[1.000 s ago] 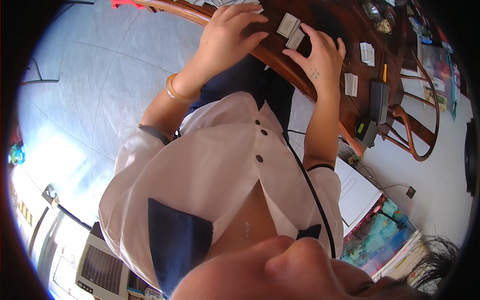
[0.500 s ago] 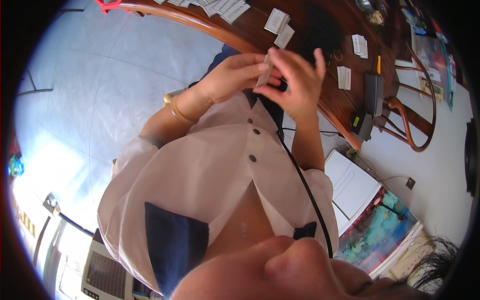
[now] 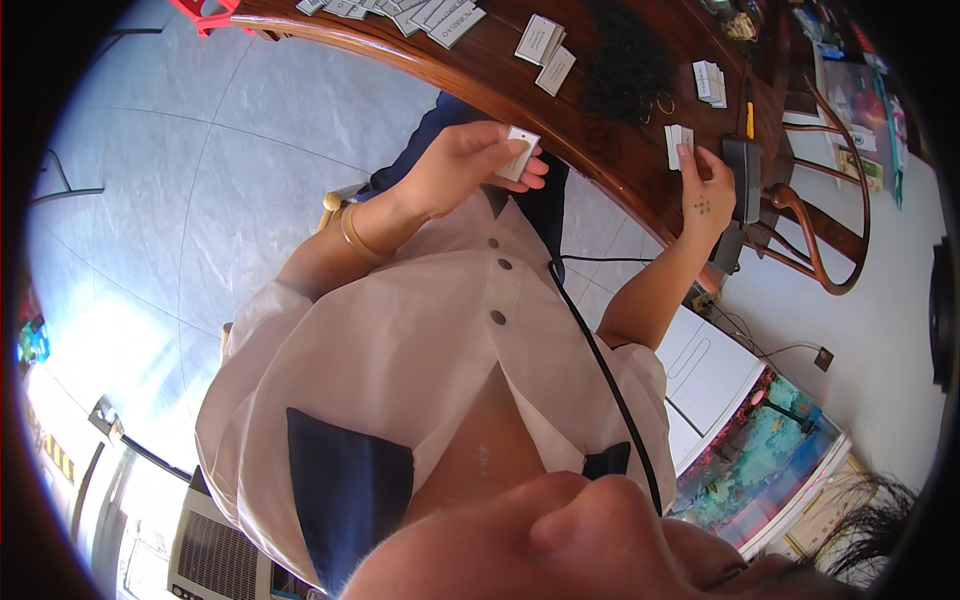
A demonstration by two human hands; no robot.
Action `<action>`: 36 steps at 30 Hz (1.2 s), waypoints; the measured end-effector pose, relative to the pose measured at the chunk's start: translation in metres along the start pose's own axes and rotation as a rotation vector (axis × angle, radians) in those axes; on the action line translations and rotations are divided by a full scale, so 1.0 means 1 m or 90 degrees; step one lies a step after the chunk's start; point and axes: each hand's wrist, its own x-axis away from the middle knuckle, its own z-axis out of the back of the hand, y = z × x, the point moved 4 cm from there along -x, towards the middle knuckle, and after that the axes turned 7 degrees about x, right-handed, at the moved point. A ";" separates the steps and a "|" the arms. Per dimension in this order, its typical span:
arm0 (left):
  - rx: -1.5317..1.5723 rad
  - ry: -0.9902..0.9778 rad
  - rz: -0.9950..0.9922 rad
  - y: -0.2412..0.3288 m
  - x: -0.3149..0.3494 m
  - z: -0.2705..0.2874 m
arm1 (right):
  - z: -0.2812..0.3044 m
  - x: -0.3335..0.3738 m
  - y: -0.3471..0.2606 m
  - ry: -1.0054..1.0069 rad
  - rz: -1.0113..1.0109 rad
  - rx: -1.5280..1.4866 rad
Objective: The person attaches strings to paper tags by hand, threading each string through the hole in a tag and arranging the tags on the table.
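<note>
One small white rectangular paper card (image 3: 520, 152) sits in the left hand (image 3: 462, 165), held out over the person's lap just short of the curved dark-brown wooden table (image 3: 560, 105). Fingers are curled under it and the thumb is laid on top, so the hand is closed on the card in a light pinch by its edge. It looks thin, light and a little bendy, the kind of thing that creases if squeezed hard and slides out if held loosely; my read is that the short edges, thumb on one face and fingertips on the other, are the place to take it.

Over to the right hand (image 3: 706, 195), reaching up to the table edge. Its fingertips rest on a small stack of white cards (image 3: 678, 143) lying flat on the wood, fingers nearly straight and loosely spread; whether it has actually nipped a card or only touches the top one, I cannot tell from here.

More white cards lie around: a pair (image 3: 545, 55) further up the table, a fanned row (image 3: 400, 12) at the top rim, another little stack (image 3: 708, 80) beyond a dark tangled heap (image 3: 625, 70). A dark flat device (image 3: 745, 180) lies just beside the right hand, and a gold-coloured bangle (image 3: 355, 232) circles the left wrist.
</note>
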 end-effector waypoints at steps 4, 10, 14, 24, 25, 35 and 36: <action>0.022 0.028 -0.002 0.001 0.000 -0.001 | 0.001 0.003 -0.004 -0.016 0.003 0.006; 0.046 0.039 -0.013 -0.002 0.000 0.000 | 0.006 0.009 -0.008 0.036 -0.014 0.001; 0.063 0.054 -0.040 -0.002 0.001 0.002 | 0.016 0.024 -0.007 0.114 0.013 -0.232; 0.064 0.033 -0.103 -0.013 -0.003 -0.006 | -0.040 0.104 -0.100 -0.413 -0.040 -0.737; 0.064 0.033 -0.102 -0.013 -0.003 -0.007 | -0.045 0.106 -0.104 -0.428 -0.023 -0.724; 0.060 0.083 -0.130 -0.011 0.000 -0.006 | -0.014 0.105 -0.133 -0.040 0.339 -0.285; 0.067 0.088 -0.113 -0.011 0.000 -0.006 | -0.004 0.104 -0.140 -0.014 0.403 -0.222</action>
